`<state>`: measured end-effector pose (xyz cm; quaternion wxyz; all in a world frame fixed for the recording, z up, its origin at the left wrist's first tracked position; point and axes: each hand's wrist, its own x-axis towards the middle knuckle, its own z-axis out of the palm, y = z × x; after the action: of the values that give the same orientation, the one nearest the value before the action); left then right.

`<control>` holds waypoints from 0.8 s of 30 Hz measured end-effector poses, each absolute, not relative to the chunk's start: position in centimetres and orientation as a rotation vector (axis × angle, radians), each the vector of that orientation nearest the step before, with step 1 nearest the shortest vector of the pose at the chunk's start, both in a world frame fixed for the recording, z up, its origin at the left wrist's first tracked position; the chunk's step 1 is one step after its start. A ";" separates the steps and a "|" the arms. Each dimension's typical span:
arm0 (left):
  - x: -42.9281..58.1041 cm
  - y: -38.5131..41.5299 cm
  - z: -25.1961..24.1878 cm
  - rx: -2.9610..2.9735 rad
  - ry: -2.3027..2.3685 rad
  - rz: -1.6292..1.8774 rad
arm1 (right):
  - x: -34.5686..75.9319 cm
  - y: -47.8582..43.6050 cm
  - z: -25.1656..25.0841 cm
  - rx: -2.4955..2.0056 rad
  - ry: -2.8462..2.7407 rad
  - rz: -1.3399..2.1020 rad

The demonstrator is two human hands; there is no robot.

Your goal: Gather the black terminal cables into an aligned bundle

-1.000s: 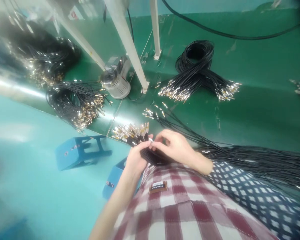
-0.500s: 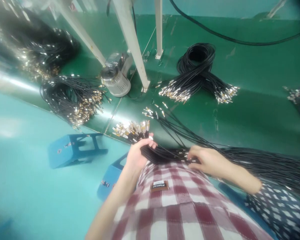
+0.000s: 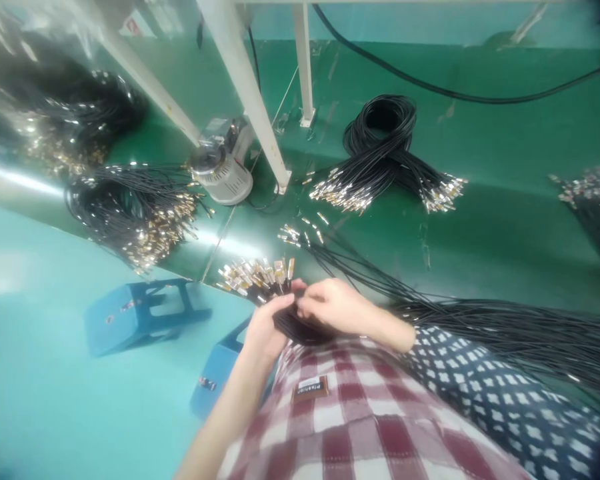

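Observation:
My left hand (image 3: 266, 328) is wrapped around a thick bundle of thin black cables (image 3: 305, 325) just behind their gold and silver connector ends (image 3: 253, 275), which fan out past my fingers. My right hand (image 3: 335, 305) rests against the same bundle right beside the left, its fingers curled and pinched at the cables near the connectors. The cables trail off to the right across my lap in a long black sheaf (image 3: 520, 333). A few loose cables with connectors (image 3: 300, 235) lie on the green table just beyond my hands.
On the green table (image 3: 505, 200) lie a coiled cable bundle (image 3: 385, 153) at the back, another (image 3: 130, 207) at the left, more at the far left and right edge. A small round grey device (image 3: 223, 167) stands by white frame legs (image 3: 245, 93). Blue stools (image 3: 135, 313) stand below.
My right hand, which had reached out to the right along the cables half a second ago, has come back to the left hand at the connector ends. The view shifted slightly.

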<state>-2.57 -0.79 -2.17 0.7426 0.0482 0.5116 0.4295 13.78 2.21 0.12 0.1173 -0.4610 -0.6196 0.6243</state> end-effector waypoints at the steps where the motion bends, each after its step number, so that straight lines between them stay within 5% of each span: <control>1: -2.6 -0.8 -2.3 0.112 1.118 0.928 | 13.9 2.8 -0.1 -1.284 -1.863 1.976; 3: -2.8 -0.7 -2.4 0.129 1.105 0.918 | 14.7 4.4 -1.7 -1.230 -1.943 2.138; 8: -3.0 -0.5 -2.4 0.108 1.147 0.939 | 17.4 8.0 -9.2 -1.966 -2.012 1.274; 12: -3.1 -0.5 -2.5 0.073 1.142 0.942 | 18.3 8.6 -12.7 -2.046 -1.994 1.150; 24: -2.7 -0.7 -2.3 0.102 1.049 0.998 | 23.5 -1.1 -5.2 -1.302 -1.631 1.883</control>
<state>-2.74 -0.74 -2.32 0.7478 0.0467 0.4798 0.4564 23.48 -1.14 -5.24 0.1647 -0.4569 -0.5723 0.6607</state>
